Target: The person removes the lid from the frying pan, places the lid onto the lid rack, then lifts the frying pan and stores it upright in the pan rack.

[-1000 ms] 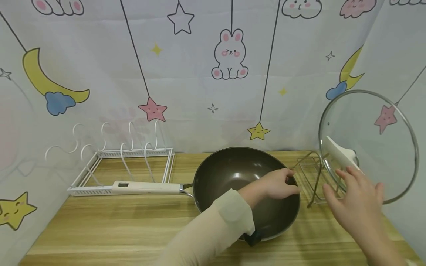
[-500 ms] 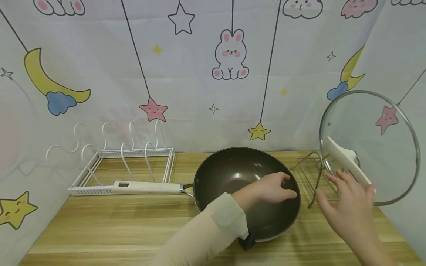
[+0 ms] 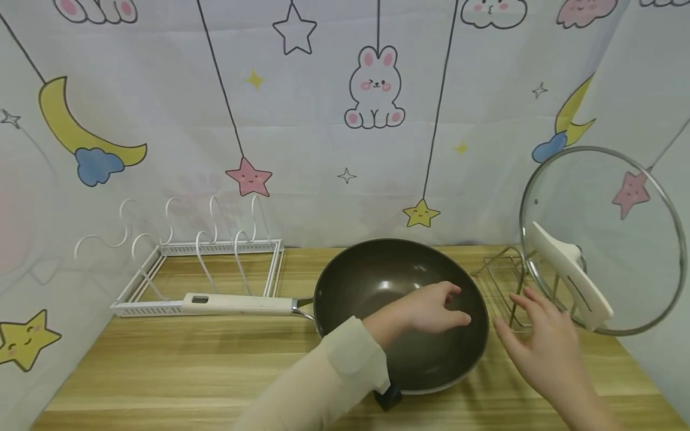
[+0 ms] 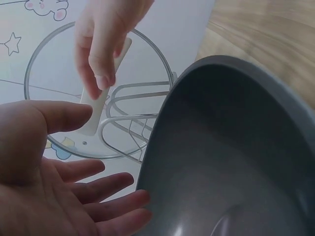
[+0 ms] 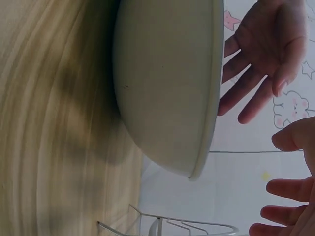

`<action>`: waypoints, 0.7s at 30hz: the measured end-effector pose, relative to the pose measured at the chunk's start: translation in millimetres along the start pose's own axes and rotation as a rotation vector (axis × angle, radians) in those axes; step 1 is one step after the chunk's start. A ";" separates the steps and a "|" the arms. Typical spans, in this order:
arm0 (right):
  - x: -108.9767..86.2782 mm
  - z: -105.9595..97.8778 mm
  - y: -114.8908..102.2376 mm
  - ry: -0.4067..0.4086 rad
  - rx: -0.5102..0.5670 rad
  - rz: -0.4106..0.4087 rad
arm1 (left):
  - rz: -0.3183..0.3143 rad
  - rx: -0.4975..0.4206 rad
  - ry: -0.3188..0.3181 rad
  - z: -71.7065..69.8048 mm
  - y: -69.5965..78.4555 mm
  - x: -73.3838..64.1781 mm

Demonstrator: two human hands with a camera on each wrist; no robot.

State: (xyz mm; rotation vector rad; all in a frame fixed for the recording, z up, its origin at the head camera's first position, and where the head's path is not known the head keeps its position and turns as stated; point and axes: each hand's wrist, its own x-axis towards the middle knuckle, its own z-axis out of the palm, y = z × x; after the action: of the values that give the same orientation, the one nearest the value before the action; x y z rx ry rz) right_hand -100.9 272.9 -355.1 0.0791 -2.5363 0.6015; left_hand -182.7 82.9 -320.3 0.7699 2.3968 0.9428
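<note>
A wok with a dark inside and a long cream handle stands on the wooden tabletop. My left hand hovers over the wok's right half, thumb and fingers spread apart, holding nothing. To the right of the rim is my right hand, its fingers loosely bent, in front of a small wire rack. A glass lid with a metal rim leans upright in that rack, its cream handle facing the wok. The right wrist view shows the wok's cream outside close by the spread fingers of both hands.
On the left lies a white rack with several curved prongs; the wok handle overlaps its front right part. Behind the tabletop hangs a wall cloth printed with stars, moons and a bunny.
The right hand has drawn left and toward me, away from the lid, so the lid's handle shows fully. The left hand has shifted slightly left over the wok. Wok and lid stay put.
</note>
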 end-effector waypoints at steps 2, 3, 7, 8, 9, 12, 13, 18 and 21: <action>-2.0 3.2 -1.4 -0.032 0.025 0.007 | -0.005 -0.009 -0.006 -0.5 -2.3 -2.3; -2.7 4.5 -2.3 -0.048 0.035 0.013 | -0.006 -0.011 -0.007 -0.6 -3.5 -3.4; -5.0 8.4 -6.2 -0.102 0.055 0.040 | -0.006 -0.018 -0.008 -1.0 -7.5 -7.1; -5.3 8.8 -7.1 -0.109 0.054 0.042 | -0.005 -0.018 -0.006 -1.3 -8.0 -7.7; -5.3 9.6 -7.8 -0.113 0.058 0.042 | -0.001 -0.019 -0.004 -1.6 -8.7 -8.1; -6.2 11.0 -10.0 -0.128 0.079 0.043 | 0.008 -0.018 -0.003 -2.4 -10.9 -9.9; -6.6 11.2 -11.1 -0.136 0.086 0.047 | 0.006 -0.024 -0.005 -2.7 -11.6 -11.0; -7.2 11.7 -17.6 -0.176 0.112 0.072 | -0.011 -0.051 0.000 -4.9 -14.8 -17.7; -6.7 12.8 -21.4 -0.182 0.122 0.072 | -0.015 -0.058 0.009 -7.1 -16.6 -21.2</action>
State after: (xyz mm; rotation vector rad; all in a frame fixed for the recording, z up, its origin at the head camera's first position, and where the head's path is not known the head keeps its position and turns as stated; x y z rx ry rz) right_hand -97.6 247.7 -359.6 0.0898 -2.6846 0.8107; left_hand -176.6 55.9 -323.2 0.7267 2.3687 1.0076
